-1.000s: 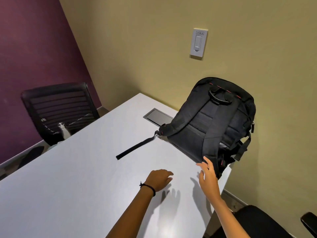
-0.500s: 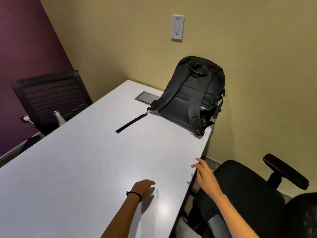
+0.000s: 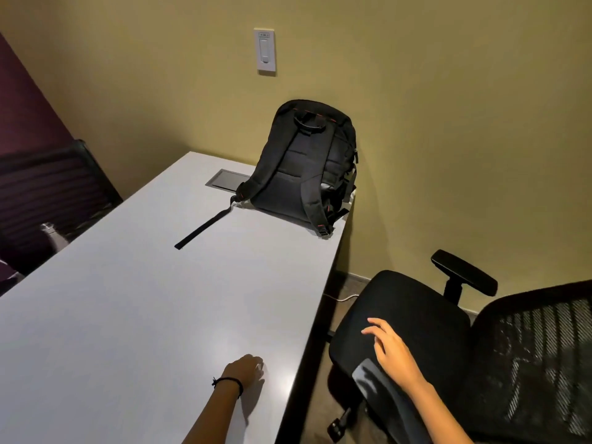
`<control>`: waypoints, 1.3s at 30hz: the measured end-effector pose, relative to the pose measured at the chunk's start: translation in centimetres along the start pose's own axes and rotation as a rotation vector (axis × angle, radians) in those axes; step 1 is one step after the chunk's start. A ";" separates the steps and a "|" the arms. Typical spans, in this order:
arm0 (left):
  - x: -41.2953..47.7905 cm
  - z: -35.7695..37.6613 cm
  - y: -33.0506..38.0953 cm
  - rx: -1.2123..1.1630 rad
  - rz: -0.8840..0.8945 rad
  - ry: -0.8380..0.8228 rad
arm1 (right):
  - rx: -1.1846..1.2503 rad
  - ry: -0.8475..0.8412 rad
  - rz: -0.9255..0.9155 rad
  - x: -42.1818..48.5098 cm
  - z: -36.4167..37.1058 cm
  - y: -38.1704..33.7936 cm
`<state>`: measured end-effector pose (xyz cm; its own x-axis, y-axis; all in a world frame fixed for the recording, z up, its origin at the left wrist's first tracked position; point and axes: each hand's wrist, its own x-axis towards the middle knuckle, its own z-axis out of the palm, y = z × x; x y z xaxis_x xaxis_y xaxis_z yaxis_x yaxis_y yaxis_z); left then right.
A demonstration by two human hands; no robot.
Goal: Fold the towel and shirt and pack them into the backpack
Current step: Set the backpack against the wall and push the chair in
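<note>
A black backpack (image 3: 304,168) with red stitching stands upright at the far right corner of the white table (image 3: 134,315), leaning toward the wall, straps facing me. One loose strap (image 3: 205,227) trails across the tabletop. My left hand (image 3: 245,370), with a black band on the wrist, rests on the table near its right edge, fingers curled under, holding nothing. My right hand (image 3: 392,349) hovers over the seat of a black office chair (image 3: 416,315), fingers spread and empty. No towel or shirt shows in this view.
The office chair's mesh back (image 3: 538,354) and armrest (image 3: 464,272) fill the lower right. Another black chair (image 3: 48,190) stands at the table's left side, a metal bottle (image 3: 51,233) beside it. A recessed grey hatch (image 3: 226,178) lies left of the backpack. A wall switch (image 3: 265,50) hangs above.
My view has pulled back from the backpack and swung right. My right hand has left the backpack and table edge and now hangs over the chair seat. My left hand has slid back toward me.
</note>
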<state>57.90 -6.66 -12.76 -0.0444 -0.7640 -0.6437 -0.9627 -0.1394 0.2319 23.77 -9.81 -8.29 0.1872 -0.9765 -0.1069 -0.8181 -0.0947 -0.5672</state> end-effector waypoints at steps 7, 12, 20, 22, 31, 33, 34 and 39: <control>0.5 0.4 3.5 0.031 0.076 0.016 | -0.057 0.029 0.028 -2.4 -3.9 2.2; 0.2 0.9 6.4 0.063 0.142 0.020 | -0.126 0.065 -0.005 -3.1 -8.0 4.0; -0.6 2.8 13.6 0.026 0.184 0.072 | -0.282 0.198 -0.001 -4.1 -15.9 10.6; -0.8 3.6 16.5 0.020 0.187 0.076 | -0.366 0.210 0.005 -4.3 -18.0 13.0; -2.0 9.7 30.9 -0.070 0.119 0.043 | -0.748 -0.097 0.088 -3.8 -26.2 23.3; -2.4 10.7 34.1 -0.099 0.135 0.033 | -0.730 -0.135 0.103 -4.2 -27.9 25.4; -2.7 11.2 35.6 -0.118 0.148 0.025 | -0.710 -0.143 0.108 -4.4 -28.7 26.4; -4.0 12.9 43.1 -0.221 0.246 -0.026 | -0.656 -0.128 0.135 -6.4 -31.8 30.8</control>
<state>13.13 -1.46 -9.61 -0.2775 -0.7759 -0.5666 -0.8413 -0.0885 0.5332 -19.93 -12.67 0.91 0.0895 -0.9613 -0.2604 -0.9917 -0.1102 0.0659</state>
